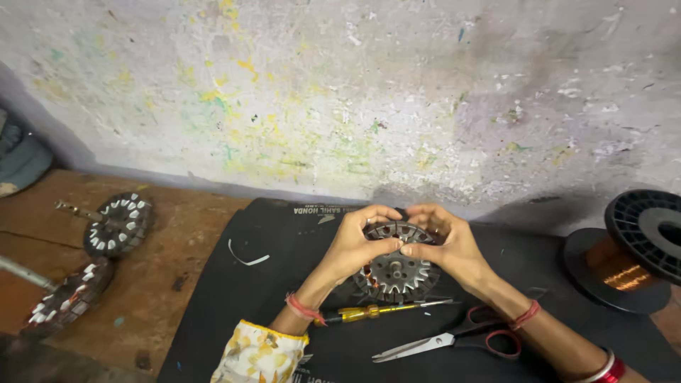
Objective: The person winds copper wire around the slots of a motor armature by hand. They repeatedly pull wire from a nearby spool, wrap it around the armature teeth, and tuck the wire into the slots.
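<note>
Head view: both hands meet over a round motor stator point(396, 273) on a black mat point(234, 312).
Left hand point(358, 241): curled on the stator's upper left rim, fingertips pressed to its top edge.
Right hand point(443, 245): curled on the upper right rim, thumb on the stator face, fingertips touching the left hand's.
Stator: lies flat, toothed, hub at centre.
Near it: yellow-handled screwdriver point(376, 311) just below, red-handled scissors point(454, 339) closer to the camera.
Right edge: spool of copper wire point(628, 259).
Left: two more stators point(117, 223) point(67, 298) on the wooden bench point(177, 241).
</note>
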